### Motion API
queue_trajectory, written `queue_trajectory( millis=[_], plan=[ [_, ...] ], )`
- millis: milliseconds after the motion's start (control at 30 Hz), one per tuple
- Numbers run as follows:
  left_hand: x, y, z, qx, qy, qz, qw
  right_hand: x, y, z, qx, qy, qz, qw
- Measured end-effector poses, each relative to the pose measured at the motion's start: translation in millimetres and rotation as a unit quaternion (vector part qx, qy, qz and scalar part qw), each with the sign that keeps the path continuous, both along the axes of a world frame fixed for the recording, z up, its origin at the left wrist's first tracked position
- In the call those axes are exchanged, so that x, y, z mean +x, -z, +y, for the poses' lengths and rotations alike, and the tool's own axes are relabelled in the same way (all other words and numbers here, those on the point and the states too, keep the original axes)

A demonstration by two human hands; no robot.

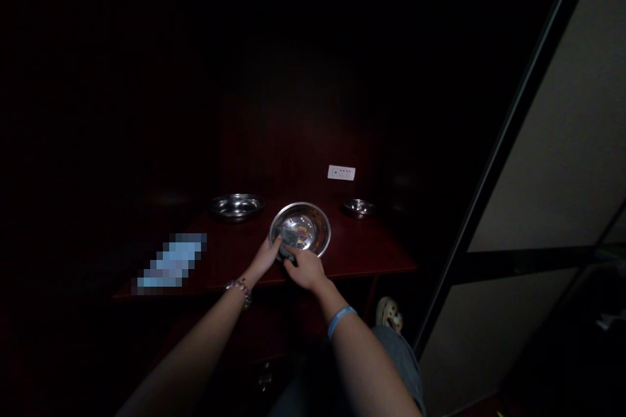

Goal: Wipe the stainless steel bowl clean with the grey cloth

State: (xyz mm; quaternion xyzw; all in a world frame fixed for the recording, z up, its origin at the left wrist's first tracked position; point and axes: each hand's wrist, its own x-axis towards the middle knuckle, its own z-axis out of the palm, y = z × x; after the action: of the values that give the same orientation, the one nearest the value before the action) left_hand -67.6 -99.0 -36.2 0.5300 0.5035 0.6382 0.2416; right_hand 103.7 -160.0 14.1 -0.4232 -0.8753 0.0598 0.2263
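Note:
A round stainless steel bowl (313,228) is tilted toward me above the front of a dark red table. My left hand (267,257) grips its lower left rim, the thumb on the inner side. Close beside it, my right hand (306,268) is at the lower rim with curled fingers and the index finger reaching toward the left thumb. Something dark grey (285,251) shows at the rim between both hands; whether it is a cloth is too dim to tell. A small coloured mark (302,232) is visible inside the bowl.
A wider metal dish (237,207) stands at the back left of the table (372,254), a small metal bowl (359,208) at the back right. A pixelated bluish patch (171,264) lies at left. A white socket panel (341,172) is on the wall; a pale clog (388,314) shows below.

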Motion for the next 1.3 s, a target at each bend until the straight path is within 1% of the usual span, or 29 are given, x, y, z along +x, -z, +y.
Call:
queue_trajectory(
  millis=[167, 367, 600, 833, 900, 1067, 1300],
  plan=[
    [0.5, -1.0, -0.4, 0.008, 0.005, -0.003, 1.0, 0.3, -1.0, -0.6, 0.007, -0.003, 0.0, 1.0],
    [3.0, -3.1, -2.8, -0.009, 0.003, -0.006, 1.0, -0.4, -0.9, -0.6, 0.007, -0.003, -0.001, 1.0],
    [3.1, -3.6, -2.7, -0.009, 0.046, -0.017, 0.999, 1.3, 0.3, 1.0, 0.03, -0.02, 0.008, 0.999],
    [7.2, -10.9, -6.1, -0.029, 0.1, -0.009, 0.994, 2.9, 1.7, 5.6, 0.056, -0.019, 0.006, 0.998],
    [8.6, -12.5, -8.0, -0.033, 0.105, -0.003, 0.994, 3.1, 1.7, 5.7, 0.061, -0.011, 0.006, 0.998],
    [11.8, -12.6, -9.5, -0.029, 0.093, 0.007, 0.995, 1.9, 2.4, 7.1, 0.095, 0.025, 0.004, 0.995],
    [13.6, -9.8, -8.1, -0.024, 0.111, 0.019, 0.993, 1.2, 3.9, 15.9, 0.156, 0.082, -0.001, 0.984]
  ],
)
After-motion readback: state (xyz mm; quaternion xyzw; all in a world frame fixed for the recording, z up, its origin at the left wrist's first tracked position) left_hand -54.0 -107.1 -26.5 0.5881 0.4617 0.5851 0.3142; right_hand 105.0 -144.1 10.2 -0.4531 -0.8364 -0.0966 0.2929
